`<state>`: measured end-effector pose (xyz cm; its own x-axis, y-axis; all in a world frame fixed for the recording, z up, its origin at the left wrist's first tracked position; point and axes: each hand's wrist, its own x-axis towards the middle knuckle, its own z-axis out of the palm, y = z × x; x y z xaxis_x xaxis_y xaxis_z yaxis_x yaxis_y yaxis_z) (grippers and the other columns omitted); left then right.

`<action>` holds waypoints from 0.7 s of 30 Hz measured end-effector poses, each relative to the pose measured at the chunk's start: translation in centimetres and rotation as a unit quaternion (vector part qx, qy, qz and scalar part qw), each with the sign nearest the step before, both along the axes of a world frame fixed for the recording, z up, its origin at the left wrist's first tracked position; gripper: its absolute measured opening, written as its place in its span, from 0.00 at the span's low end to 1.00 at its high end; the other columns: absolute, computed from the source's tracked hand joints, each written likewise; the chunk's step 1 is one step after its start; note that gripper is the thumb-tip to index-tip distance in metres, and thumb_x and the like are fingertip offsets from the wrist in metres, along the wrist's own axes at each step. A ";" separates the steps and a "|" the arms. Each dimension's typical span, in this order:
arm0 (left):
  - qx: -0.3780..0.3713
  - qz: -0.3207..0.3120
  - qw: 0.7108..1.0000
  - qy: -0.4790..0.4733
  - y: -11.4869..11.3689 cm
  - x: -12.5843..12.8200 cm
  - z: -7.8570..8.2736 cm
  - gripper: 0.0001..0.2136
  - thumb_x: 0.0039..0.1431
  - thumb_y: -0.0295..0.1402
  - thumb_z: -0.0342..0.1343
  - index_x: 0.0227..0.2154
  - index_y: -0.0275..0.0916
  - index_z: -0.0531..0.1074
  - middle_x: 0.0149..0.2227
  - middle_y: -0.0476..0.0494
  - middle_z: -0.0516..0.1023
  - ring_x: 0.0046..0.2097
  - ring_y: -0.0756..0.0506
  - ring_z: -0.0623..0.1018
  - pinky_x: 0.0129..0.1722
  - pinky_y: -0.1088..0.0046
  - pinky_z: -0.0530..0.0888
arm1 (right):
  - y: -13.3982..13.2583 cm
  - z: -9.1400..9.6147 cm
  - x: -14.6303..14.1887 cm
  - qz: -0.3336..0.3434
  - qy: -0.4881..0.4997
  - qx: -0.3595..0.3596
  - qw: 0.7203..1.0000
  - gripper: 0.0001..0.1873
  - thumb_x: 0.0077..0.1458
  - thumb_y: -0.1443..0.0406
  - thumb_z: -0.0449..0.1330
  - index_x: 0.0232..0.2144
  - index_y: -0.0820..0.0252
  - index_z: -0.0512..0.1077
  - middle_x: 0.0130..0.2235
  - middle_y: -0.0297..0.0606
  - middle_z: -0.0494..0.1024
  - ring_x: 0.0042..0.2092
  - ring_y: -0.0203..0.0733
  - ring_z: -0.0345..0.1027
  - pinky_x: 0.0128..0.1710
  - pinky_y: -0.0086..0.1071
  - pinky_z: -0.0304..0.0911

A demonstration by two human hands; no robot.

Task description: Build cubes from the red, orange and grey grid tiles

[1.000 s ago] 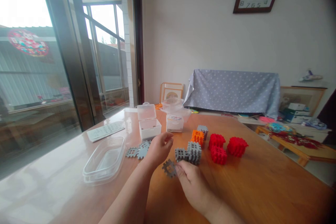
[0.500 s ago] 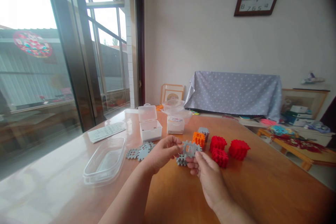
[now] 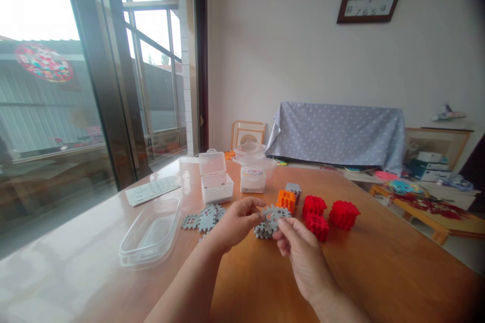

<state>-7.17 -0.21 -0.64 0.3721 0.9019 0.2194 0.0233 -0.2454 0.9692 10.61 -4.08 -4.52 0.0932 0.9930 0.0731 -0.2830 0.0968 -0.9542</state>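
Note:
A flat grey interlocking building tile (image 3: 276,213) with notched edges and a cut-out middle is between my two hands. My right hand (image 3: 301,250) pinches its near right side between thumb and fingers. My left hand (image 3: 242,219) is closed, thumb and fingertips at the tile's left edge. Just under the tile lies a grey stack of notched pieces (image 3: 262,233), partly covered by it. Loose grey tiles (image 3: 206,219) lie in a pile to the left, partly behind my left hand. Beyond the held tile stand an orange block (image 3: 285,201) and a grey block (image 3: 293,191).
Red notched blocks (image 3: 316,226) stand to the right, one (image 3: 344,215) farther out. A clear plastic tray (image 3: 131,251) and printed sheets (image 3: 151,191) lie left. An open white box (image 3: 217,192), a lidded box (image 3: 252,181) and clear containers (image 3: 250,151) stand toward the back.
The held grey tile has come down and tilted flatter, closer to the grey stack. Both hands stay on it, my right hand slightly lower and to the left.

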 end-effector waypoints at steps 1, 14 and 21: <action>0.017 0.012 1.000 0.006 0.0 0.1 -0.1 0.16 0.58 0.37 0.59 0.47 0.38 0.69 0.35 0.48 0.73 0.34 0.50 0.71 0.35 0.73 0.66 | 0.1 0.0 0.1 -0.007 0.009 -0.002 1.000 0.16 0.55 0.52 0.65 0.34 0.58 0.76 0.29 0.35 0.77 0.28 0.34 0.62 0.26 0.27 0.55; 0.232 0.117 0.947 0.190 -0.8 0.9 -0.4 0.18 0.54 0.35 0.63 0.48 0.44 0.69 0.45 0.44 0.75 0.46 0.43 0.73 0.46 0.66 0.69 | 0.3 0.5 0.4 -0.010 0.104 -0.027 0.994 0.15 0.50 0.54 0.69 0.33 0.59 0.76 0.29 0.35 0.78 0.30 0.36 0.64 0.27 0.27 0.57; 0.224 0.152 0.947 0.176 0.1 0.1 -0.5 0.17 0.53 0.38 0.63 0.46 0.43 0.70 0.45 0.42 0.75 0.48 0.41 0.73 0.49 0.65 0.68 | 0.0 1.2 0.3 -0.041 0.076 0.011 0.996 0.16 0.54 0.51 0.66 0.34 0.58 0.75 0.26 0.33 0.75 0.26 0.34 0.59 0.24 0.27 0.53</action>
<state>-7.08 -0.10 -1.10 0.2308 0.8252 0.5156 0.4605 -0.5594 0.6892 10.90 -4.07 -3.33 0.1853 0.9800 0.0729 -0.4152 0.1453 -0.8981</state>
